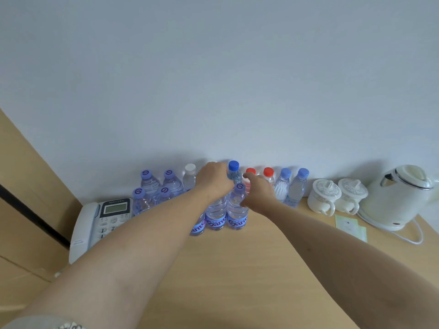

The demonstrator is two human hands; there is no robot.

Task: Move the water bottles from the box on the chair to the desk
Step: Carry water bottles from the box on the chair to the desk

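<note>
The water bottles (pixel 221 200) are standing upright in a cluster on the desk (pixel 237 269), against the wall (pixel 213 79). Three labelled ones are sitting in the front row, side by side and touching; behind and to the left, four with purple caps are crowding together beside one white-capped bottle (pixel 190 176). To the right, two red-capped bottles (pixel 268 174) and two more with blue caps (pixel 294 186) are lining up along the wall.

The left hand (pixel 213 180) is reaching over the front row, its fingers curling down around the top of the middle labelled bottle (pixel 216 213) (the cap itself is hidden under the hand). A bottle with a darker blue cap (pixel 234 172) is standing just behind that hand. The right hand (pixel 259 193) is gripping the rightmost front bottle (pixel 237 210) at its shoulder, thumb on the near side and fingers wrapping behind.

A corded telephone (pixel 99 222) is lying on the desk at the left, partly covered by the left forearm. At the right, two white lidded cups (pixel 337 195) are standing beside a white electric kettle (pixel 399 195), with a small card (pixel 350 226) lying in front.
</note>
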